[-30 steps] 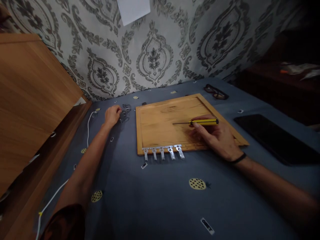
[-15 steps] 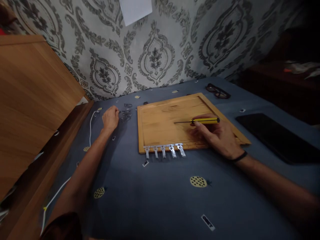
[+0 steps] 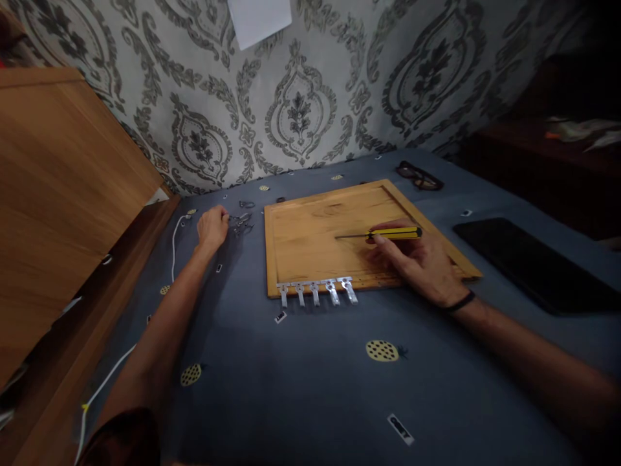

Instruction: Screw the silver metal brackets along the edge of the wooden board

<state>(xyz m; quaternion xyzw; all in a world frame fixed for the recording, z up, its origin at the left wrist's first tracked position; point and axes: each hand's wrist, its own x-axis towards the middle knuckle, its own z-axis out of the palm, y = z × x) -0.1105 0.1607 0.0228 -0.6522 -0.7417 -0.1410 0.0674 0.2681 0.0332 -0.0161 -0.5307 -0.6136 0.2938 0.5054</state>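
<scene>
My right hand (image 3: 424, 262) is closed round a yellow and black screwdriver (image 3: 395, 233), whose thin shaft points left above a wooden board (image 3: 315, 226) with a raised rim. Along the board's near left edge, several silver metal clips (image 3: 314, 292) sit in a row and overhang it. To the left of the board, my left hand (image 3: 212, 225) rests at a small heap of metal rings or hooks (image 3: 242, 223). Its fingers are curled together, and I cannot make out what is between them.
A blue cloth (image 3: 291, 382) with pineapple prints covers the surface. Dark glasses (image 3: 420, 176) and a black tablet-like slab (image 3: 528, 262) lie on the right. On the left are a white cable (image 3: 175, 249) and a wooden cabinet (image 3: 68, 175). A patterned wall (image 3: 208, 97) stands behind.
The whole view has shifted slightly. Both hands keep nearly the same places, and the screwdriver stays in my right hand above the board.
</scene>
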